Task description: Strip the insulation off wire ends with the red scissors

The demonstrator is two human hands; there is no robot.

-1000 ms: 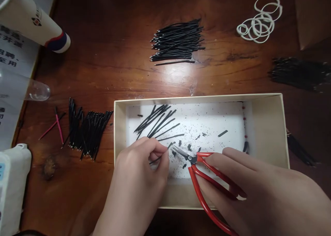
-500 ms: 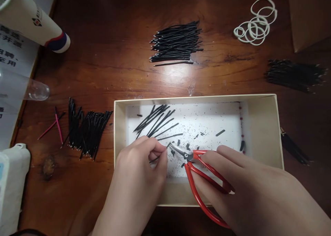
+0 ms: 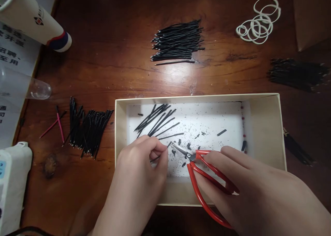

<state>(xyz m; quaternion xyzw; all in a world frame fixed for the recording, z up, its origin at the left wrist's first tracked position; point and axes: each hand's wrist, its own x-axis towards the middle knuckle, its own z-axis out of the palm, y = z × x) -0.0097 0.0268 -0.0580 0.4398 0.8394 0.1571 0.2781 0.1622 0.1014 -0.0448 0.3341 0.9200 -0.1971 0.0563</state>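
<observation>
My left hand (image 3: pixel 144 167) pinches a short black wire (image 3: pixel 155 158) between thumb and forefinger, over the left part of a shallow cardboard box (image 3: pixel 266 132). The wire's tip pokes out to the right of the fingertips. Red-handled scissors (image 3: pixel 200 187) are in my right hand (image 3: pixel 248 184), with fingers through the handle loops. Their blades point left and end close beside the wire tip; whether they touch it I cannot tell. Behind my left hand, several loose black wires (image 3: pixel 155 120) lie fanned on the box's white floor, among small black scraps (image 3: pixel 221 132).
Black wire bundles lie beyond the box (image 3: pixel 177 41), to its left (image 3: pixel 89 130) and at the far right (image 3: pixel 297 74). White rubber bands (image 3: pixel 258 25) are at the back right. A paper cup (image 3: pixel 38 18) and a white power strip (image 3: pixel 12 184) stand along the left side.
The scissor blades have drawn slightly right, away from the wire tip, and look closer together. My left hand keeps its pinch. The whole view has shifted a little.
</observation>
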